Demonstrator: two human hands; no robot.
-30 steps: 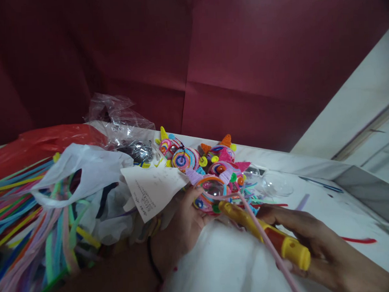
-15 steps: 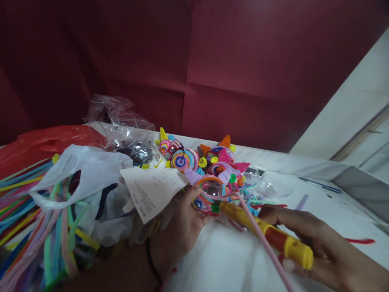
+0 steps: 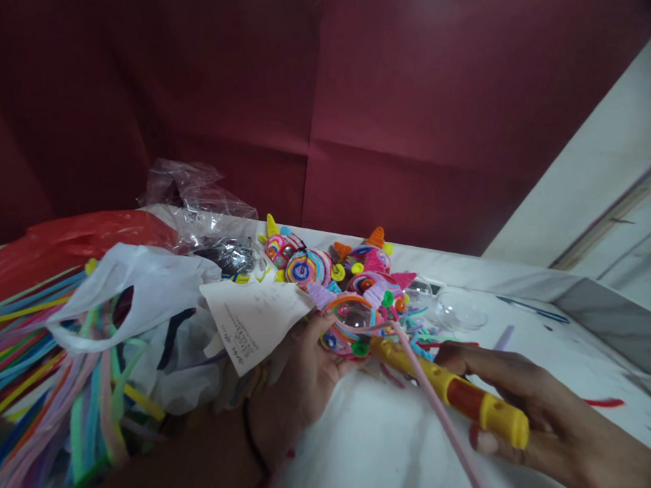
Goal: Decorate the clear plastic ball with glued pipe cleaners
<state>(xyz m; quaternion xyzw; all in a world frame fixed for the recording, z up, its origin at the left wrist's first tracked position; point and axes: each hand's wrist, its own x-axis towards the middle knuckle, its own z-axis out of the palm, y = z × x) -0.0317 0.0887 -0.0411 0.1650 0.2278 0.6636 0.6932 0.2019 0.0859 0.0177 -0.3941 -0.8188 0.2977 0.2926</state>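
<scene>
We see the left hand curled around a round clear plastic ball wrapped in coloured pipe cleaners, thumb on its near edge. The right hand is wrapped closed on a yellow and red pen-shaped glue tool, whose long axis runs from lower right up to the left, tip touching the ball. A pale pink pipe cleaner trails from the ball across the tool. Behind lie finished pipe-cleaner ornaments on the white table. A white plastic bag seems to hold loose pipe cleaners, though its inside is dim.
</scene>
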